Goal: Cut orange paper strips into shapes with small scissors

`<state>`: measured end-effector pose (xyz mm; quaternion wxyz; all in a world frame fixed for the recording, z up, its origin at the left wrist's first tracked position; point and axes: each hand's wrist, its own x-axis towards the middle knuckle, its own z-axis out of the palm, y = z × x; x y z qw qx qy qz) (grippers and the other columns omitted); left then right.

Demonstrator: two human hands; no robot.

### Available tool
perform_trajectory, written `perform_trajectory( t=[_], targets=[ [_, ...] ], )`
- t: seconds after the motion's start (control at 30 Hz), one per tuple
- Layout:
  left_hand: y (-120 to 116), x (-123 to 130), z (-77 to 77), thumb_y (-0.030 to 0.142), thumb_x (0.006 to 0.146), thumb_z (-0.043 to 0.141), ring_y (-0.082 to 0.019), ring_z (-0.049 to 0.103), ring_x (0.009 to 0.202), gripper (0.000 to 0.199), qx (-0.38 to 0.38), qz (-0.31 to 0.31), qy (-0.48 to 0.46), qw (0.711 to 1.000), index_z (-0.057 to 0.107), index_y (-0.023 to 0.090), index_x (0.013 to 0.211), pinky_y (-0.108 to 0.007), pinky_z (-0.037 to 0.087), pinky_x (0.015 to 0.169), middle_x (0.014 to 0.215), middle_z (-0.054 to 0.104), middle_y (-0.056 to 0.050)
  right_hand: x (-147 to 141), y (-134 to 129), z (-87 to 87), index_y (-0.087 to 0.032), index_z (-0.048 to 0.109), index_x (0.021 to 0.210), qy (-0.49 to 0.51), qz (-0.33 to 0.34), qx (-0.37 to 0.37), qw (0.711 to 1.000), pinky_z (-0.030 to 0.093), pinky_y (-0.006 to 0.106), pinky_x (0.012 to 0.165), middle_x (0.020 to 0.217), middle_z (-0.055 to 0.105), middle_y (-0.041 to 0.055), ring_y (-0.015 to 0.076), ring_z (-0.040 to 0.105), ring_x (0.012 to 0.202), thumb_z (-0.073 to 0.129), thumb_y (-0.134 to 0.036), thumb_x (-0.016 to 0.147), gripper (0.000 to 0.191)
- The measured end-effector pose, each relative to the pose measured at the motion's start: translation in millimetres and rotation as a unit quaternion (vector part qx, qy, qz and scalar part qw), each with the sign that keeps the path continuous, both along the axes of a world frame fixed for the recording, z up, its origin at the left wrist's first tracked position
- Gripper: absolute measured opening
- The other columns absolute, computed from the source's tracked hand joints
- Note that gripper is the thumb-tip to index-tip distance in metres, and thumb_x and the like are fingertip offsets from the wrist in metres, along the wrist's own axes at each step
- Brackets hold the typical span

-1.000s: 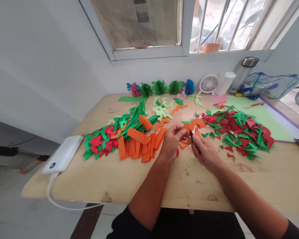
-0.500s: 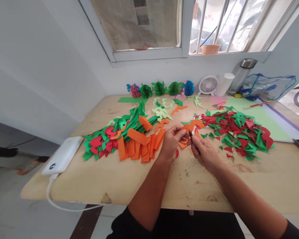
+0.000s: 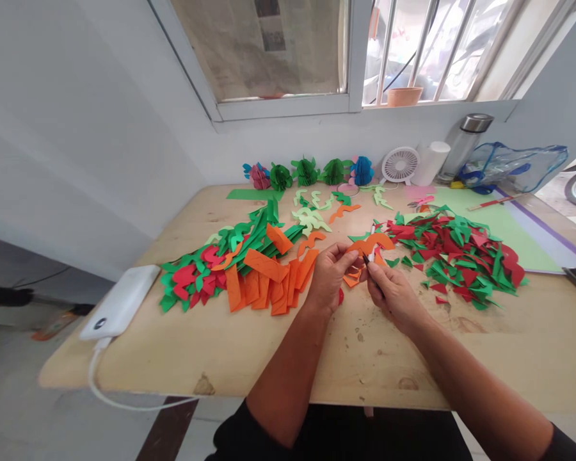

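Observation:
Between its thumb and fingers, my left hand [image 3: 335,269] pinches a wavy orange paper cutout [image 3: 377,241] above the table. My right hand [image 3: 396,291] is closed around a slim black pointed tool [image 3: 374,275], whose tip is at the lower edge of the cutout; its exact kind is unclear. Left of my hands lie folded orange paper pieces [image 3: 259,288], beside green paper strips [image 3: 264,243] and red and green cutouts [image 3: 187,278]. A white stick-like object [image 3: 372,250] shows partly behind the orange cutout. A small red thing [image 3: 340,296] sits by my left wrist.
A heap of red and green scraps [image 3: 461,256] spreads to the right. Paper honeycomb figures [image 3: 306,171], a small white fan [image 3: 401,165], a bottle [image 3: 465,147] and a clear pouch [image 3: 518,166] line the wall. At the left edge lies a cabled power bank [image 3: 120,304].

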<state>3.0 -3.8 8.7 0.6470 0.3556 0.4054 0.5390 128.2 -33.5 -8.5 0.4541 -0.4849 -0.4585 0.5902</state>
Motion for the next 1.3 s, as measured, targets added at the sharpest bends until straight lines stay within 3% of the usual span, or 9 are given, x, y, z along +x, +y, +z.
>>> perform_trajectory(
  t=[1.3],
  targets=[
    [1.0,1.2,-4.2,0.035,0.061,0.073,-0.011,0.055,0.057,0.024,0.006,-0.017,0.01,1.0,0.06,0.016,0.067,-0.026,0.043,0.059,0.062,0.061,0.0,-1.2,-0.9,4.3,-0.019,0.053,0.066,-0.009,-0.002,0.015,1.0,0.014,0.022,0.035,0.036,0.033,-0.009,0.006,0.021,0.033,0.054,-0.066,0.078,0.048]
  ],
)
